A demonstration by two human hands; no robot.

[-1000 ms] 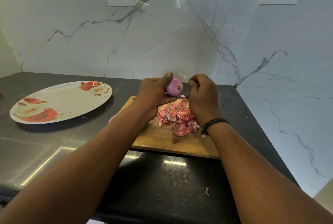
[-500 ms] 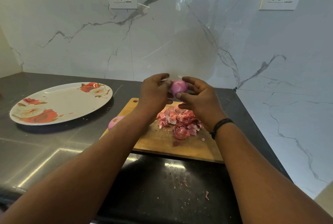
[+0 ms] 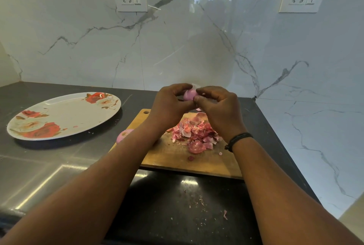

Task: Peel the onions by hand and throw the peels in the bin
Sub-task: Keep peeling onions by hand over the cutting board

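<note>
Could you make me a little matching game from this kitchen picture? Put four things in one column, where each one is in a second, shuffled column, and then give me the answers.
Things:
1. onion being peeled
2. pile of peels
3. flowered plate
4. second onion

Places:
A. on the dark counter, left of the cutting board
B. heaped on the cutting board
C. half hidden behind the left forearm, at the board's left edge
D. held up between the left hand and right hand

Pairs: 1-D, 2-B, 3-A, 4-C

My right hand [image 3: 215,107] has closed back over the onion [image 3: 189,94]; both my hands now pinch it, fingertips nearly meeting.
</note>
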